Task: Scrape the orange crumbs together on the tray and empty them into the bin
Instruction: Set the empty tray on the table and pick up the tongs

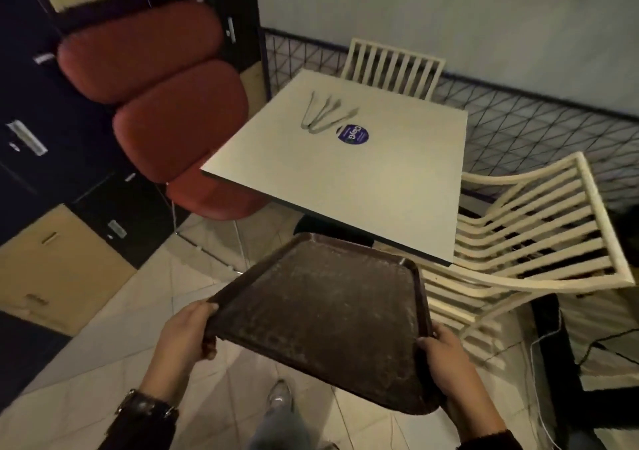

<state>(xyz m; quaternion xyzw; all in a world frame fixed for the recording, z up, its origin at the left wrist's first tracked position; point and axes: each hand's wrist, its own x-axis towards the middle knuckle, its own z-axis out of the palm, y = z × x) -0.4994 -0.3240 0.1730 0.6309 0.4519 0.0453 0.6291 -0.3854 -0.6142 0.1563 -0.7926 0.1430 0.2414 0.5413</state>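
Note:
A dark brown tray (321, 311) is held in the air over the tiled floor, just in front of the table's near corner. My left hand (188, 330) grips its left near corner and my right hand (446, 356) grips its right near edge. The tray's surface looks worn and speckled; no orange crumbs show on it. No bin is in view.
A cream square table (345, 173) carries metal tongs (323, 114) and a round blue sticker (353, 135). A red padded chair (179, 117) stands left of it, cream slatted chairs behind (392, 67) and right (536, 224). Dark cabinets (41, 110) line the left.

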